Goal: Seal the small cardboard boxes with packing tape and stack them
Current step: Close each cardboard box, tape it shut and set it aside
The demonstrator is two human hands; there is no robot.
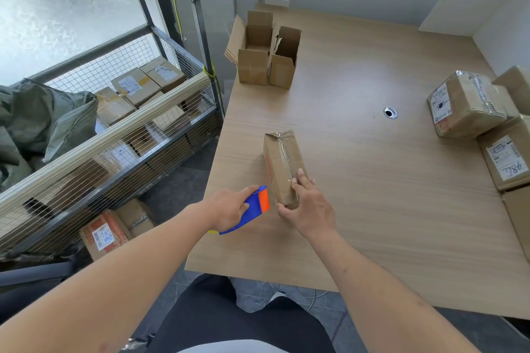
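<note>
A small brown cardboard box (282, 159) lies on the wooden table (372, 180), with clear tape running along its top. My right hand (308, 206) grips the box's near end, fingers over the top and thumb under the corner. My left hand (229, 209) holds a blue and orange tape dispenser (258, 206), its orange end close to the near end of the box. Two small unsealed boxes (266, 51) with raised flaps stand at the table's far left.
Taped parcels with labels (470, 103) crowd the table's right edge. A wire mesh cart (114, 123) full of parcels stands left of the table, with a labelled box (103, 233) on the floor beside it. A cable hole (390, 112) sits mid-table.
</note>
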